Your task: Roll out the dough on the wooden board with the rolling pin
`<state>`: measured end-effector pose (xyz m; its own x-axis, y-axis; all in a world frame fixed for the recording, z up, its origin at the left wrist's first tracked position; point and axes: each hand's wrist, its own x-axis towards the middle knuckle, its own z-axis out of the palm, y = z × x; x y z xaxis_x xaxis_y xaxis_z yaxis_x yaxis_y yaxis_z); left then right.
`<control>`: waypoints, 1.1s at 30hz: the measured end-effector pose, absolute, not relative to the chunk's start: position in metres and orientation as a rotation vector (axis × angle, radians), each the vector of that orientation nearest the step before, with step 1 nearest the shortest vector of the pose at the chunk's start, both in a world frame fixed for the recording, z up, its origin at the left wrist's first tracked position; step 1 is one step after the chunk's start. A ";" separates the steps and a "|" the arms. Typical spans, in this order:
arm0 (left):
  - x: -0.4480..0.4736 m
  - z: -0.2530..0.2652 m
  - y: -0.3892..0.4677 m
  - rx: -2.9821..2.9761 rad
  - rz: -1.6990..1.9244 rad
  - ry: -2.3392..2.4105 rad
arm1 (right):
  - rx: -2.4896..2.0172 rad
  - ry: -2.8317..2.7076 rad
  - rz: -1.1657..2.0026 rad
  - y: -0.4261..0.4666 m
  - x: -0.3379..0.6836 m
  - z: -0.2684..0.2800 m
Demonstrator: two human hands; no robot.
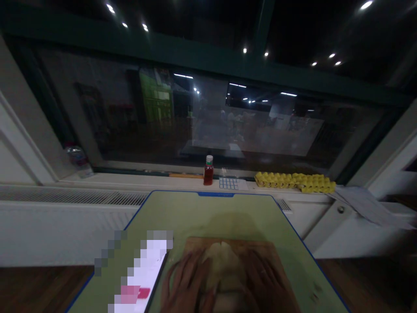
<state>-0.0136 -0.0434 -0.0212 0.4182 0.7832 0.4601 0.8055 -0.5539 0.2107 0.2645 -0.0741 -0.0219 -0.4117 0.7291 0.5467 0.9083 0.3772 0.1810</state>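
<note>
A pale, soft-looking lump [224, 265], like dough or clay, sits on a wooden board [262, 248] at the bottom middle of the head view. It has a small notch at its far top and a crease across its near part. Against its left side is my left hand [188, 278], fingers curved around it and pointing away from me. My right hand [264, 280] cups the opposite side, darker and blurred. Both hands press the lump between them. The palms and the lump's near underside are partly hidden.
A phone with a lit screen [151, 265] lies left of the board on a green, blue-edged tabletop [182, 213]. On the windowsill stand a red bottle [208, 174], a yellow egg carton [293, 181] and a clear plastic bottle [79, 161]. Papers [368, 202] lie at right.
</note>
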 end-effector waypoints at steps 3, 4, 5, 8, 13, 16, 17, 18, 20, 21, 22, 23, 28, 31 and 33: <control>-0.017 -0.022 -0.043 -2.736 -0.779 -1.302 | -1.317 -2.346 -0.697 -0.078 0.267 -0.033; -0.018 -0.023 -0.045 -2.755 -0.760 -1.247 | -1.291 -2.383 -0.688 -0.080 0.272 -0.037; -0.019 -0.024 -0.047 -2.768 -0.740 -1.203 | -1.270 -2.418 -0.664 -0.083 0.278 -0.041; -0.023 -0.022 -0.057 -2.792 -0.714 -1.154 | -1.239 -2.499 -0.529 -0.094 0.291 -0.044; -0.021 0.004 -0.063 -2.838 -0.755 -1.201 | -1.370 -2.398 -0.308 -0.099 0.275 -0.029; -0.015 0.021 -0.056 -2.799 -0.781 -1.304 | -1.447 -2.316 -0.258 -0.087 0.263 -0.018; -0.013 0.025 -0.054 -2.798 -0.767 -1.339 | -1.468 -2.306 -0.241 -0.082 0.261 -0.015; -0.011 0.030 -0.051 -2.802 -0.747 -1.375 | -1.486 -2.303 -0.219 -0.078 0.260 -0.012; -0.008 0.038 -0.048 -2.824 -0.709 -1.436 | -1.521 -2.313 -0.140 -0.071 0.260 -0.007; -0.006 0.042 -0.047 -2.839 -0.701 -1.452 | -1.524 -2.326 -0.078 -0.068 0.261 -0.004; -0.005 0.046 -0.047 -2.853 -0.704 -1.456 | -1.518 -2.342 -0.005 -0.067 0.262 -0.001; -0.003 0.050 -0.046 -2.865 -0.716 -1.452 | -1.505 -2.354 0.069 -0.066 0.262 0.003; 0.012 0.052 -0.035 -2.804 -0.780 -1.521 | -1.492 -2.294 0.117 -0.060 0.258 0.018; 0.022 0.037 -0.026 -2.708 -0.694 -1.665 | -1.483 -2.254 -0.112 -0.048 0.247 0.021; 0.026 0.026 -0.023 -2.664 -0.642 -1.749 | -1.502 -2.245 -0.224 -0.037 0.238 0.017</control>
